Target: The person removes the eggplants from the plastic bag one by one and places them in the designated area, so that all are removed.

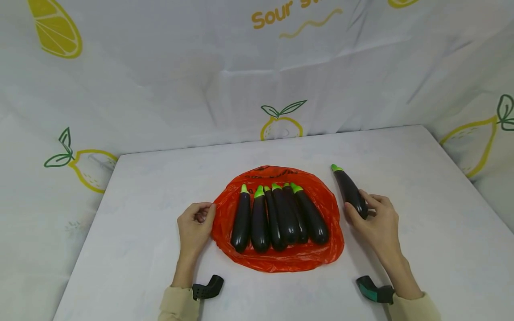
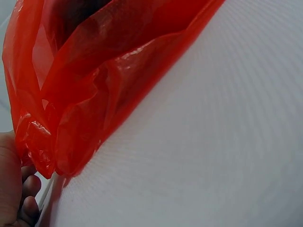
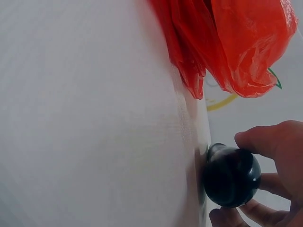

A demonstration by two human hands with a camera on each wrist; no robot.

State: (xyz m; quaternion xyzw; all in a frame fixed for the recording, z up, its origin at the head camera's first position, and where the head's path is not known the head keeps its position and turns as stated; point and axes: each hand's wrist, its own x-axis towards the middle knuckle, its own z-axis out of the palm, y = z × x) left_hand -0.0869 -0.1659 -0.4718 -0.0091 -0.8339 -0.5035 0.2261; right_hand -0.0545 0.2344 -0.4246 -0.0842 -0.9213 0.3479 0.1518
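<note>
The hands are well apart, one on either side of a red plastic bag [image 1: 277, 266] that lies spread on the white surface [image 1: 152, 187]. The left hand [image 1: 196, 225] pinches the bag's left edge between thumb and curled fingers; the left wrist view shows the thin, shiny plastic bunched up beside those fingers. Inside the bag, six dark eggplants [image 1: 260, 225] lie side by side, their bright green caps toward the far side and their rounded ends toward the person, the rightmost one slanting. The right hand [image 1: 375, 220] grips a single eggplant [image 1: 348, 189] around its blunt end, thumb on one side and fingers on the other. This eggplant is to the right of the bag, outside it, with its green cap pointing away and a little to the left; whether it rests on the surface or is slightly raised, I cannot tell. Each wrist carries a dark device, the left one [image 1: 208, 287] black, the right one [image 1: 375, 290] with a green patch. Behind the surface hangs a white cloth [image 1: 168, 53] printed with lemons.
</note>
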